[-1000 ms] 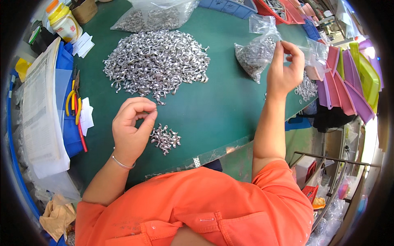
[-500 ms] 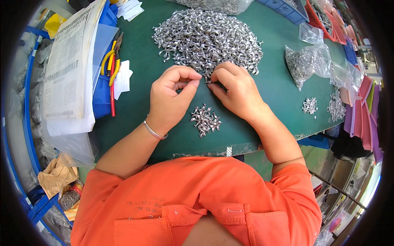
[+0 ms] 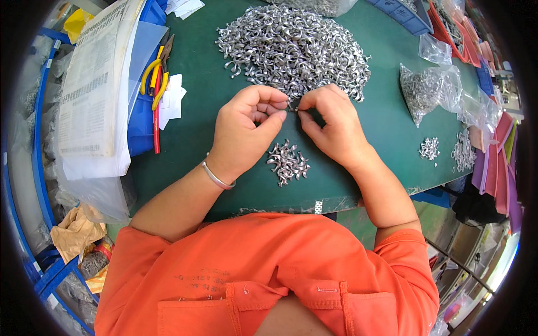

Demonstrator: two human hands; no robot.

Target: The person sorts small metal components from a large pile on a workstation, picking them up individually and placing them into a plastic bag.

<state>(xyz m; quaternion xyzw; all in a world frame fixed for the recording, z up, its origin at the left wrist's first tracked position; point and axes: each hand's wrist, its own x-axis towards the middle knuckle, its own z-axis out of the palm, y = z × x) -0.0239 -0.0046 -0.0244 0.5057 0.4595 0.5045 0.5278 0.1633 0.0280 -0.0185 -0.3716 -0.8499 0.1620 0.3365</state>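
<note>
A large heap of small, curved silvery metal pieces [image 3: 291, 47] lies on the green tabletop in front of me. At its near edge my left hand [image 3: 249, 126] is closed in a pinch, thumb against forefinger, the other fingers curled. Facing it, my right hand [image 3: 333, 123] pinches too, its fingertips almost meeting the left ones. Between the fingertips shows a tiny curved metal piece [image 3: 290, 104], partly hidden; its exact shape is too small to tell. Nearer to me, between my forearms, sits a small pile of similar pieces [image 3: 288, 162].
At left, yellow-handled pliers [image 3: 148, 78] and a red pen [image 3: 156, 131] lie by a blue bin [image 3: 140, 137] and papers [image 3: 89, 89]. At right are a plastic bag of pieces [image 3: 428, 89], two small piles [image 3: 429, 148], a blue tray [image 3: 400, 15] and a red tray [image 3: 445, 33].
Both hands stay pinched close together at the heap's near edge, with slight finger movement. The whole view has shifted a little, so the table's things appear slightly farther right.
</note>
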